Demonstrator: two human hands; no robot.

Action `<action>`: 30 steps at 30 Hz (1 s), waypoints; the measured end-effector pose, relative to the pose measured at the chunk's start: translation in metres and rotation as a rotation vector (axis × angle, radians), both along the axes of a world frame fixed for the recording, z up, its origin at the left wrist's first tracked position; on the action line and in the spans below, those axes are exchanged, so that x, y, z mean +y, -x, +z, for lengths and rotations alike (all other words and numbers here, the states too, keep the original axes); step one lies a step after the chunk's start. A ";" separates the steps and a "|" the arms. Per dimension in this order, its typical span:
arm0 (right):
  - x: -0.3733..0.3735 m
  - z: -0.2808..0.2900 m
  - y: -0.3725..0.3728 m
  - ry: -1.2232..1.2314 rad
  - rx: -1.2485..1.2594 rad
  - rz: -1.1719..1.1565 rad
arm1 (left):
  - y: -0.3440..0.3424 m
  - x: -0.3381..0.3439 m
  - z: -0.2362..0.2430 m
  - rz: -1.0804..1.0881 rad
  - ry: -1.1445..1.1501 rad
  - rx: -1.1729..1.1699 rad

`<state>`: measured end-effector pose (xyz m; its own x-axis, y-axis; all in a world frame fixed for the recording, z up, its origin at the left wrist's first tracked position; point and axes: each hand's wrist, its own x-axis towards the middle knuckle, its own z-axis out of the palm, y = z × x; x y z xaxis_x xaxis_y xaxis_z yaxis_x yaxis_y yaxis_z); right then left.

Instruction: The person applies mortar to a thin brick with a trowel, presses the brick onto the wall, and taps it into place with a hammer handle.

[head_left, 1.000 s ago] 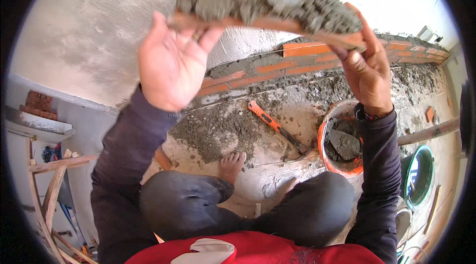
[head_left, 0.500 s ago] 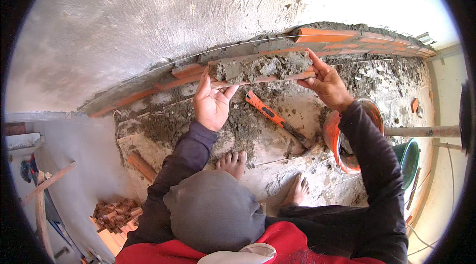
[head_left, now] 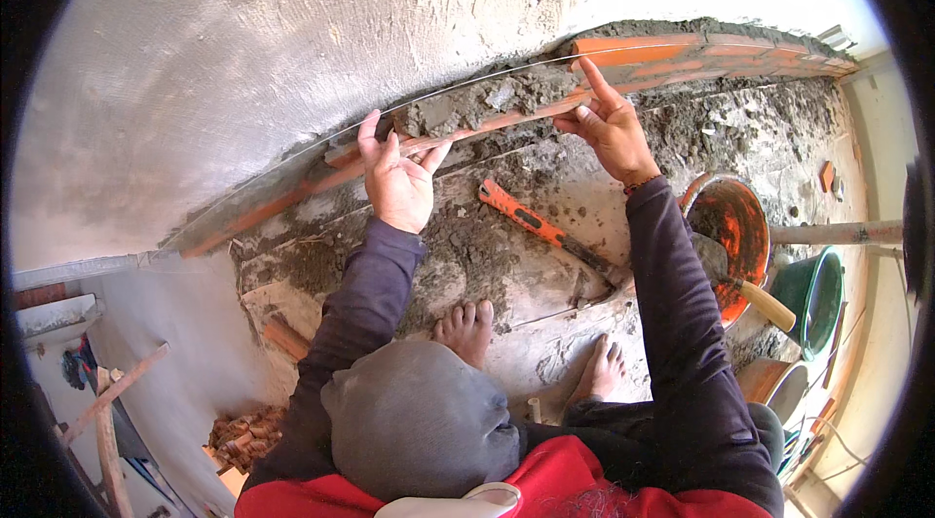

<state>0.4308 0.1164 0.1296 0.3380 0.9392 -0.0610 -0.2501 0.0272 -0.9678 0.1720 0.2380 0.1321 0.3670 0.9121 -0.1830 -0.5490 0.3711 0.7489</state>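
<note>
My left hand (head_left: 397, 185) grips the left end of a brick (head_left: 487, 124) heaped with grey mortar (head_left: 497, 94), its fingers curled up near the thin string line (head_left: 638, 48). My right hand (head_left: 606, 136) holds the right end, index finger stretched toward the string. The brick lies along the top of a low brick wall (head_left: 701, 70) against the rough plastered wall (head_left: 292, 31); whether it fully rests there I cannot tell. An orange-handled hammer (head_left: 526, 216) lies below on the mortar-spattered floor. At right, a trowel with a wooden handle (head_left: 765, 302) sits in an orange bucket (head_left: 737, 216).
A green basin (head_left: 818, 304) and a metal container (head_left: 784, 387) stand at the right beside a horizontal pole (head_left: 838, 234). My bare feet (head_left: 463, 333) are on the floor. Broken brick pieces (head_left: 248, 438) and timber lengths (head_left: 112, 440) are at lower left.
Both hands have brought the mortar-covered brick down from raised in front of me to the low wall beside the string, shifting slightly left over the last half second.
</note>
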 end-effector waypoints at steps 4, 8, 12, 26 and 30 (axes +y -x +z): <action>0.000 0.006 0.002 0.021 0.007 -0.007 | 0.003 0.000 -0.001 -0.054 0.009 -0.014; 0.003 -0.005 -0.001 -0.004 -0.011 -0.021 | 0.004 0.002 -0.003 -0.052 0.012 -0.004; 0.009 0.010 0.007 0.019 -0.022 -0.020 | 0.006 0.008 -0.004 0.013 0.014 0.024; 0.020 0.015 0.008 -0.032 -0.065 -0.056 | 0.007 0.017 0.012 -0.017 0.074 0.069; 0.022 0.014 0.006 -0.043 -0.107 -0.071 | 0.003 0.016 0.020 -0.009 0.105 0.080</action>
